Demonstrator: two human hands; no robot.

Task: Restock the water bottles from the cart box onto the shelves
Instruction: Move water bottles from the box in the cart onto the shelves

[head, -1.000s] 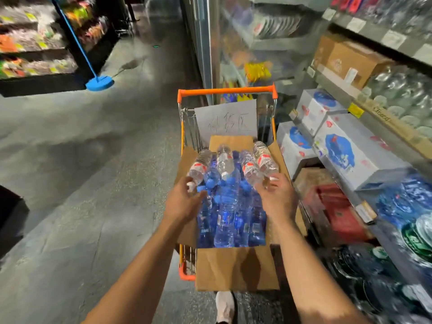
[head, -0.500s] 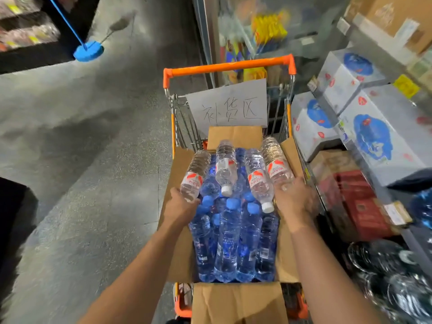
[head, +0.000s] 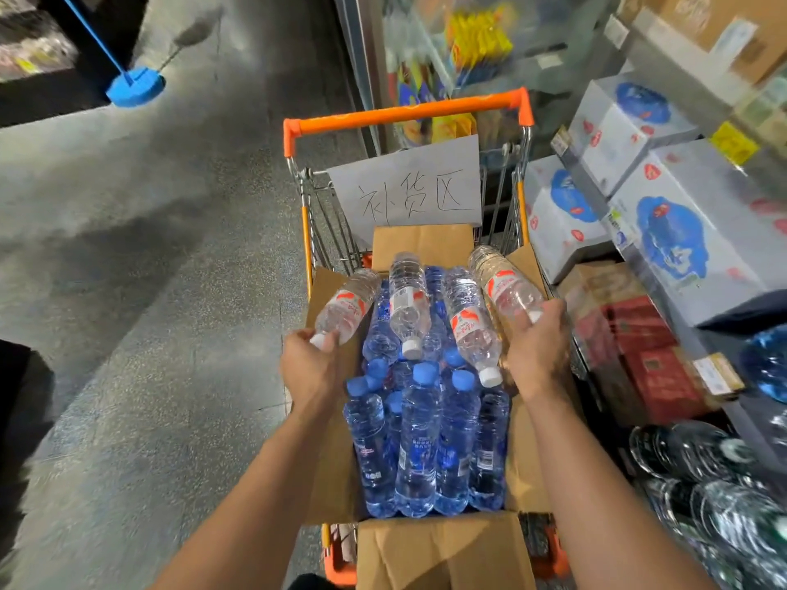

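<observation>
- Cardboard box [head: 336, 453] sits in the orange-handled cart [head: 404, 115], flaps open, packed with blue-capped bottles [head: 419, 436].
- Four red-label, white-capped bottles lie on top of that pack, toward the box's far end.
- Left hand [head: 313, 366] curls round the neck of the leftmost red-label bottle [head: 347, 306] over the box's left flap.
- Right hand [head: 536, 349] grips the rightmost red-label bottle [head: 504, 287] at its cap end; finger placement partly hidden.
- Two middle bottles [head: 409, 304] lie loose between the hands.
- Handwritten paper sign [head: 409, 187] hangs beyond the box.
- Shelves [head: 596, 198] stand right of the box; stock there looks blurred.
</observation>
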